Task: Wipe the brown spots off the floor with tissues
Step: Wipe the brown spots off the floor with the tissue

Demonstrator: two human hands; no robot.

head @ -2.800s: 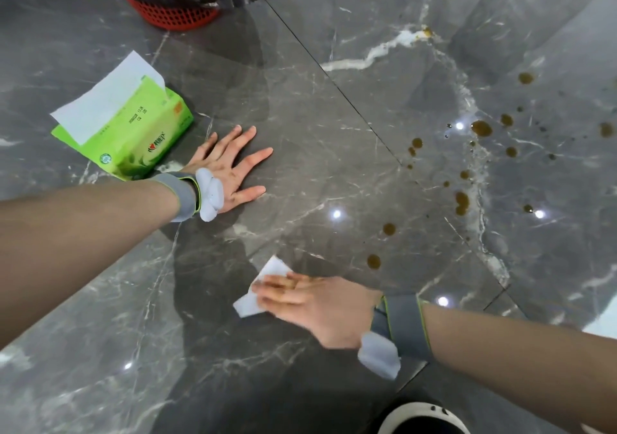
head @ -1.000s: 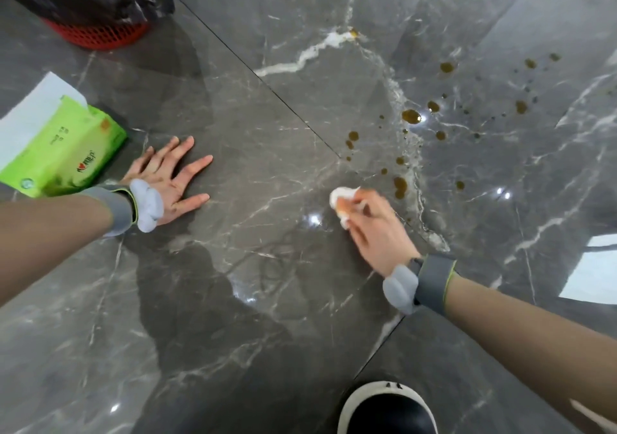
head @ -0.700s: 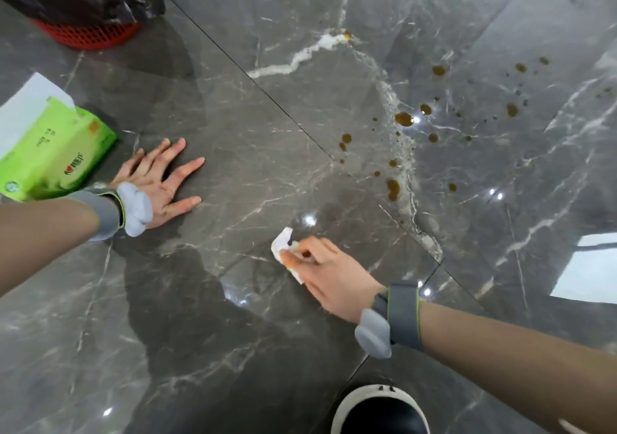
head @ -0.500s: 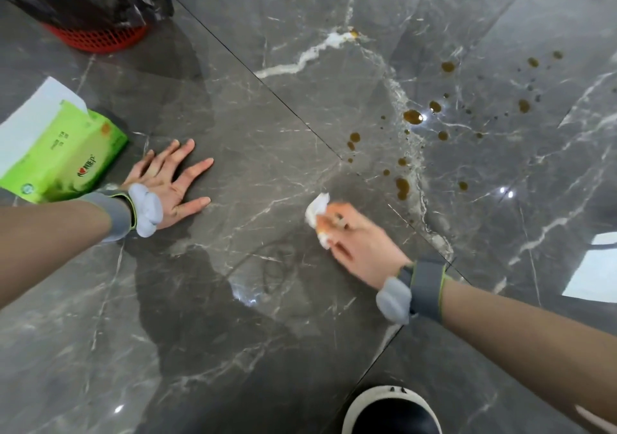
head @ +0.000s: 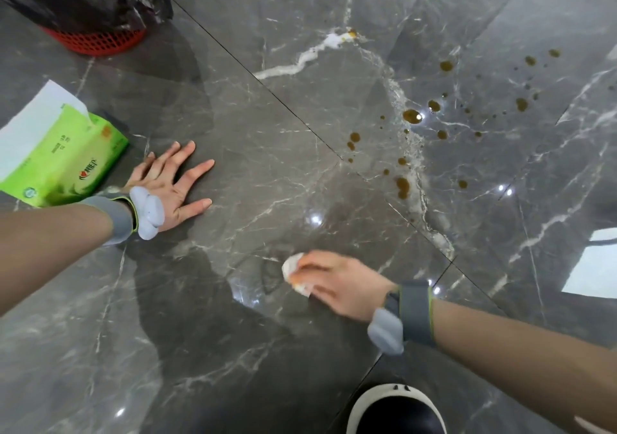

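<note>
Below, right hand (head: 337, 283) presses a crumpled tissue (head: 293, 275) onto the grey marble floor (head: 267, 126), fingers curled round it; left hand (head: 168, 183) lies flat, fingers spread.

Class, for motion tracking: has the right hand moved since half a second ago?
Yes. The right hand, holding the tissue, has drawn back toward the person, away from the long brown spot.

Brown spots (head: 412, 116) speckle the grey marble floor (head: 267, 126); a crumpled, orange-stained white tissue (head: 289, 266) lies on it, apart.
</note>
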